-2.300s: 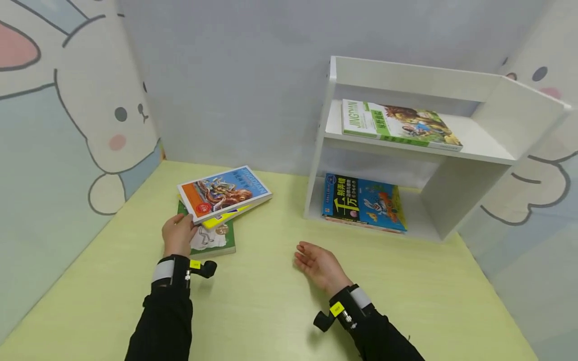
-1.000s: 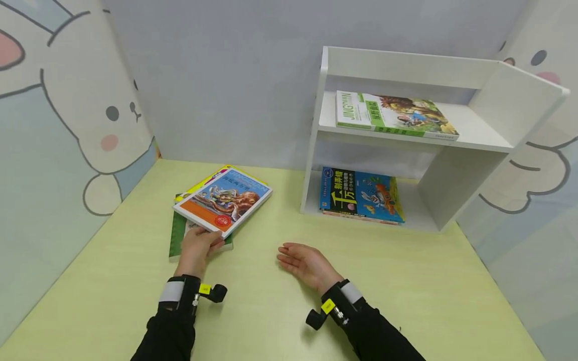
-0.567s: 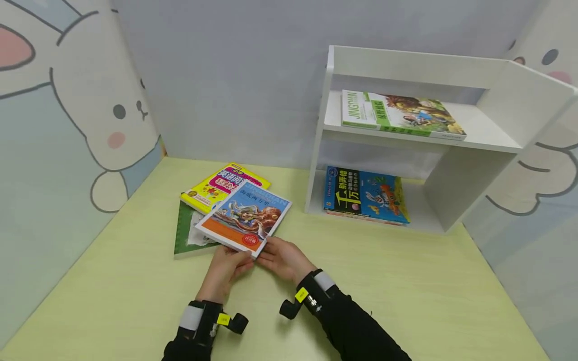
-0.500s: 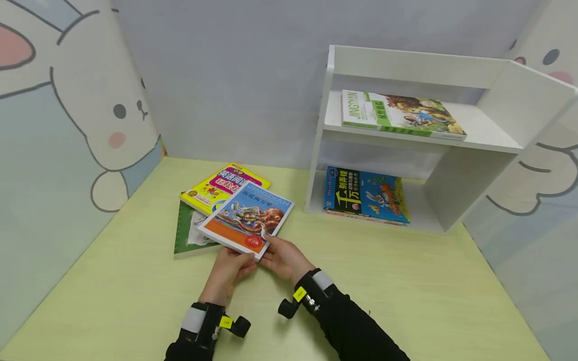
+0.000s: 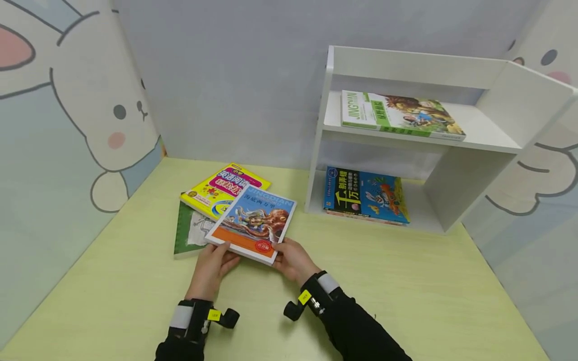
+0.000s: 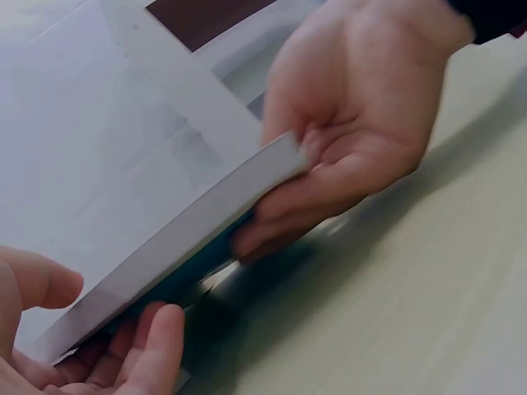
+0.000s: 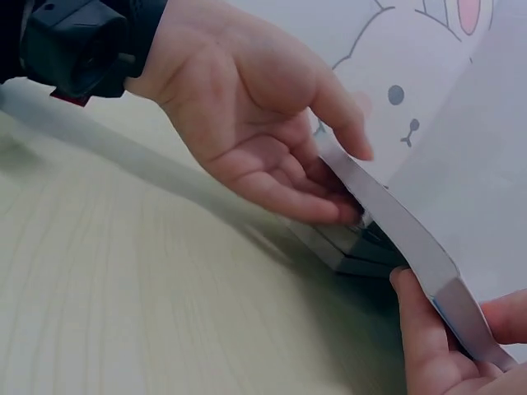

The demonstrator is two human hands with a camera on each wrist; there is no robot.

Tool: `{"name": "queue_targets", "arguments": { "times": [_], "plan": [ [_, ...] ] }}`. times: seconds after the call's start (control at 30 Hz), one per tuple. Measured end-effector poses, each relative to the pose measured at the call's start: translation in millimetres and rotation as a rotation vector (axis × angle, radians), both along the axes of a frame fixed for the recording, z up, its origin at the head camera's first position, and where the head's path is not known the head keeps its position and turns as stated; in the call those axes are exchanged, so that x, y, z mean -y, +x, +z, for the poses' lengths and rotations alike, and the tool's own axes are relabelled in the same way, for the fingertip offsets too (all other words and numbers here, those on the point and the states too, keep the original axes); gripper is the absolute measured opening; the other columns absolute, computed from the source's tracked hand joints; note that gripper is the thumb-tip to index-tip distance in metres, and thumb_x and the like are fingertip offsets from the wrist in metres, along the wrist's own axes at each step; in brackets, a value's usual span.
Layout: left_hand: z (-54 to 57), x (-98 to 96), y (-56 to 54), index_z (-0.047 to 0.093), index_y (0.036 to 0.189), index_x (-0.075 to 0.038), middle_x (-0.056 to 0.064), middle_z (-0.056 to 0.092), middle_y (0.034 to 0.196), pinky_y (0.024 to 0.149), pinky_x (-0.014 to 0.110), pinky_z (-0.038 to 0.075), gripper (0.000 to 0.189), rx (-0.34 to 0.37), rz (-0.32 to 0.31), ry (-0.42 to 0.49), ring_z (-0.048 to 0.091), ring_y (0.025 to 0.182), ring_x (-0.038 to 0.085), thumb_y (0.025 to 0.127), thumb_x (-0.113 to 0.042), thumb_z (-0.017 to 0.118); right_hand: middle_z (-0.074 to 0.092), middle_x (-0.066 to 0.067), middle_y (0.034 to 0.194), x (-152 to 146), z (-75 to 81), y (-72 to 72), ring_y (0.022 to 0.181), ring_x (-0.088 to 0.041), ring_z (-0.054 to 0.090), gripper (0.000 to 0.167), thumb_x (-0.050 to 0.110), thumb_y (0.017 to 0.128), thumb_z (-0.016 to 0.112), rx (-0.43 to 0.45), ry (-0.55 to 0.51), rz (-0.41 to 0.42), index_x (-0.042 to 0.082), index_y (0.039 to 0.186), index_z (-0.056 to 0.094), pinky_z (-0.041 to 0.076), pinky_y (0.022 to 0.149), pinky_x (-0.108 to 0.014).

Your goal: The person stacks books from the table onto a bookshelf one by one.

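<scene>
A book with an orange and blue octopus cover is held by both hands, its near edge raised off the table in the wrist views. My left hand pinches the near left edge, thumb on top and fingers beneath. At the near right corner my right hand grips with its thumb on the cover. The left wrist view shows the book's page edge between the two hands. Beneath and behind it lie a yellow book and, lowest, a green book, both partly covered.
A white two-tier shelf stands at the back right. On its upper tier lies a green-and-white book; the lower tier holds a small stack topped by a blue book. Walls with rabbit drawings flank the pale yellow table.
The octopus book has come off the pile toward the right and nearer, uncovering more of the yellow book. My right hand has moved left and taken hold; my left hand has shifted along the edge.
</scene>
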State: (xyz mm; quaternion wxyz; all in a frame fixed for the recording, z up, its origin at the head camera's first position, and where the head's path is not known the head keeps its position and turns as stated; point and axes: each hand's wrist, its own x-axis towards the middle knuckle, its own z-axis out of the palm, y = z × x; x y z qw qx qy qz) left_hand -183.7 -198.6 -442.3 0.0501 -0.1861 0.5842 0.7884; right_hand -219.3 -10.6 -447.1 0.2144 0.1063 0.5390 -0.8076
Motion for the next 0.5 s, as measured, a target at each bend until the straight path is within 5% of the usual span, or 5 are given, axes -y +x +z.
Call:
{"name": "queue_targets", "arguments": {
  "times": [0.23,0.5],
  "plan": [
    [3.3,19.3,-0.9,0.023,0.151,0.002,0.022,0.044,0.14,0.091,0.027,0.051,0.054,0.02,0.007,-0.01,0.055,0.114,0.02,0.105,-0.022,0.039,0.067,-0.013,0.108,-15,-0.5,4.3,0.084,-0.016,0.068,0.045,0.003,0.101,0.043,-0.034,0.042,0.042,-0.005,0.145,0.034,0.055,0.071,-0.03],
    [5.9,19.5,-1.3,0.016,0.152,0.006,0.028,0.029,0.15,0.09,0.028,0.05,0.06,0.007,-0.051,0.008,0.04,0.13,0.031,0.099,-0.011,0.041,0.056,-0.025,0.131,-29,3.1,9.2,0.099,-0.021,0.067,0.049,0.005,0.102,0.041,-0.071,0.055,0.112,-0.002,0.149,0.028,0.055,0.077,-0.031]
  ]
}}
